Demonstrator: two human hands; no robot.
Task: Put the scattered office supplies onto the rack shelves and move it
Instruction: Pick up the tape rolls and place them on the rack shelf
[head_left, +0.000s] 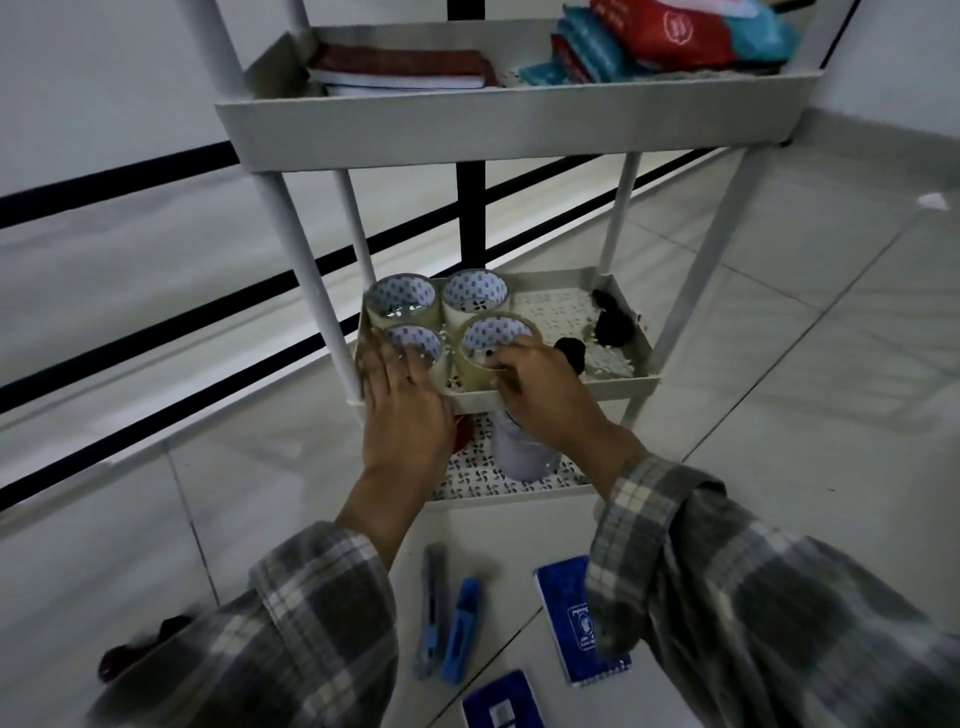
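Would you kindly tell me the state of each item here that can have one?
Left hand: open, flat on front-left tape roll.
Right hand: pinching front-right tape roll rim.
Back tape rolls: hole-up on middle shelf.
Blue cutters: lying on floor, unshelved.
Blue notepad: closed, on floor.

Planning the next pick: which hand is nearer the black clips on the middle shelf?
Right. The right hand, gripping the front-right tape roll, sits beside the black clips; the left hand rests on the front-left tape roll, farther away.
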